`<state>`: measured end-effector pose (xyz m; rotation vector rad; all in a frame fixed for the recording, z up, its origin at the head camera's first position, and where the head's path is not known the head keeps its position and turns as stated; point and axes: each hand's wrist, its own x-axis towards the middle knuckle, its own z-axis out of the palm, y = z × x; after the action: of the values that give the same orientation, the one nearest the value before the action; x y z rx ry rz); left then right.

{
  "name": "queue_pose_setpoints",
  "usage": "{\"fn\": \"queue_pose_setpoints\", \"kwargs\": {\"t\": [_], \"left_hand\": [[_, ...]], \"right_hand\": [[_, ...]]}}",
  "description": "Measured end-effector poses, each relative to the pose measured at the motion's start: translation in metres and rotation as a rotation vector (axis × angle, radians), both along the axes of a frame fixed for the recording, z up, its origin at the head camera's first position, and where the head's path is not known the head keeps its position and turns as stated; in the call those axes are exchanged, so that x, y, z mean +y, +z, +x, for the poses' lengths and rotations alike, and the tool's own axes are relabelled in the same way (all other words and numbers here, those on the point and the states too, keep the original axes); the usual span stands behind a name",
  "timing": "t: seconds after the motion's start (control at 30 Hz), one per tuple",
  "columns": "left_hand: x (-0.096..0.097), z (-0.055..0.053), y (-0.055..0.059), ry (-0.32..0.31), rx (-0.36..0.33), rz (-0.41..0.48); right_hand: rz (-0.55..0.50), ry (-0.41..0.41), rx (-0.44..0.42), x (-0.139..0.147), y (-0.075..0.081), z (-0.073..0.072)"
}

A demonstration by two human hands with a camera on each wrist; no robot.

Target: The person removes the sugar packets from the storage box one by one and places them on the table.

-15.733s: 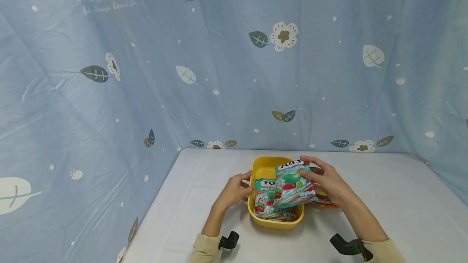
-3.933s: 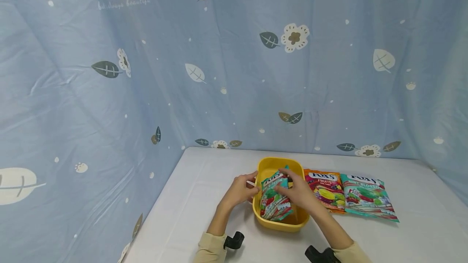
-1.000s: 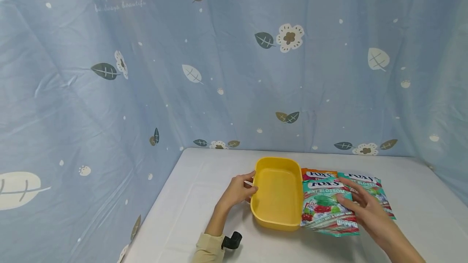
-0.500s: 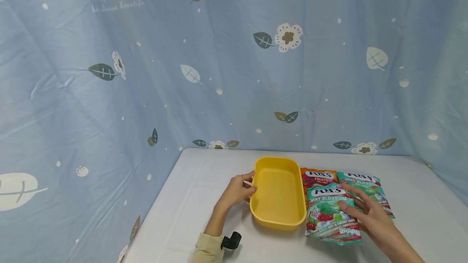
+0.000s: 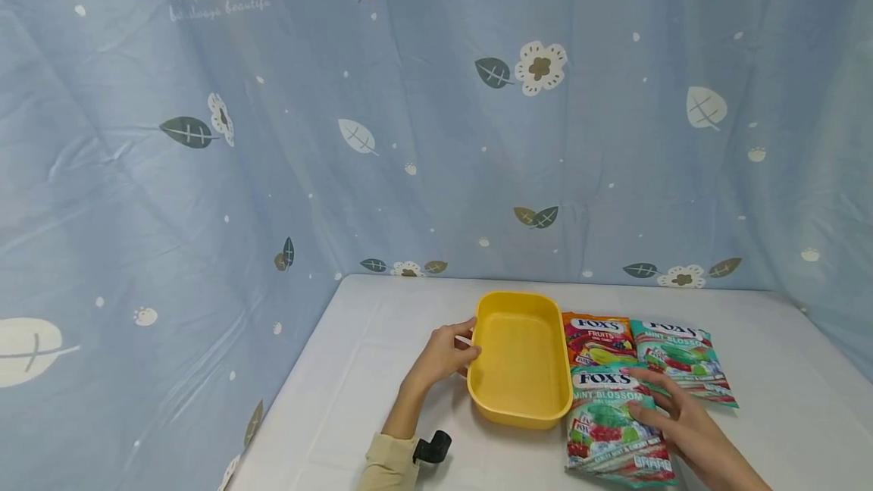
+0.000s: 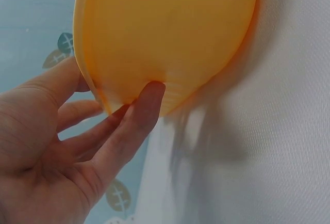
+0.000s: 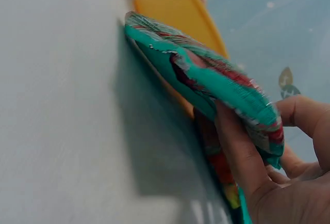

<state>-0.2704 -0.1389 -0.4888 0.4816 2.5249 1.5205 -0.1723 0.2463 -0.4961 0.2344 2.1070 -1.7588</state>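
Observation:
My left hand (image 5: 442, 357) grips the left side of a yellow plastic tub (image 5: 518, 358); the left wrist view shows its fingers (image 6: 135, 121) against the tub's outer wall. Nothing lies inside the tub. To its right, my right hand (image 5: 684, 421) holds a green Fox's Mint Blossom candy bag (image 5: 603, 430) by its right side. In the right wrist view this bag (image 7: 206, 74) is tilted over the table, with fingers beneath it. Behind it lie an orange-red Fox's Fruits candy bag (image 5: 595, 347), partly covered, and another Mint Blossom bag (image 5: 682, 358).
A white-covered table (image 5: 382, 317) carries everything. Blue printed curtain (image 5: 436, 112) hangs behind it and along its left side. The tub's right rim stands close beside the candy bags.
Over the last second the held Mint Blossom bag has moved toward the table's near side, uncovering more of the Fruits bag. Earlier, Mint Blossom bags lay inside the tub. My left hand stays at the tub.

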Motion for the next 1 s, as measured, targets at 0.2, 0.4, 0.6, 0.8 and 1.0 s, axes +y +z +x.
{"fn": "queue_pose_setpoints", "kwargs": {"t": [0.2, 0.4, 0.6, 0.8, 1.0], "left_hand": [[0.000, -0.002, -0.002, -0.001, 0.004, 0.002], [0.000, -0.001, -0.002, -0.001, 0.001, 0.004], [0.001, -0.001, -0.002, 0.004, -0.006, 0.005], [0.001, -0.002, -0.001, 0.005, -0.010, 0.008], [0.001, -0.001, -0.001, 0.005, -0.011, 0.005]], "right_hand": [[0.006, 0.020, -0.005, 0.009, -0.015, 0.001], [0.133, 0.004, -0.006, 0.011, -0.027, -0.002], [0.237, 0.039, 0.028, 0.010, -0.023, -0.001], [0.440, 0.107, 0.105, 0.011, -0.017, -0.004], [0.596, 0.157, 0.174, 0.011, -0.013, -0.003]]}}
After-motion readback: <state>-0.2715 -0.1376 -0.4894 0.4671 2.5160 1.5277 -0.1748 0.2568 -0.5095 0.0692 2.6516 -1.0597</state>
